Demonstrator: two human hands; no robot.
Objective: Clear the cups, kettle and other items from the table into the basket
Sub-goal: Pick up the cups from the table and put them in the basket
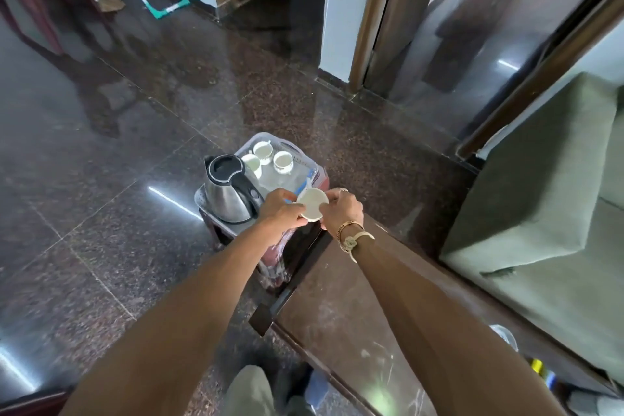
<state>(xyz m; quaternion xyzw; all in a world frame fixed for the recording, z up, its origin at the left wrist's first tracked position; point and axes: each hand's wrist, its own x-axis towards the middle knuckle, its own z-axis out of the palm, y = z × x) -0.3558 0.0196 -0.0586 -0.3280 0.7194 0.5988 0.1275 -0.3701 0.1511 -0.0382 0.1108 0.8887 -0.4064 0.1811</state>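
Together, the left hand (285, 211) and right hand (341, 209) gripped one white cup (313, 204) between them, above the near end of the basket (251, 140). Three cups (283, 161) sat at its far end, the kettle (231, 187) at its left side, the table (337, 307) nearer.

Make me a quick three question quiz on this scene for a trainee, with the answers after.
1. How many white ceramic cups already sit in the pale plastic basket?
2. True or false: the stainless steel kettle with the black handle lies on its side.
3. The white cup above the basket is held by: A the left hand alone, B the right hand alone, C both hands.

Key: 1. three; 2. false, it stands upright; 3. C.
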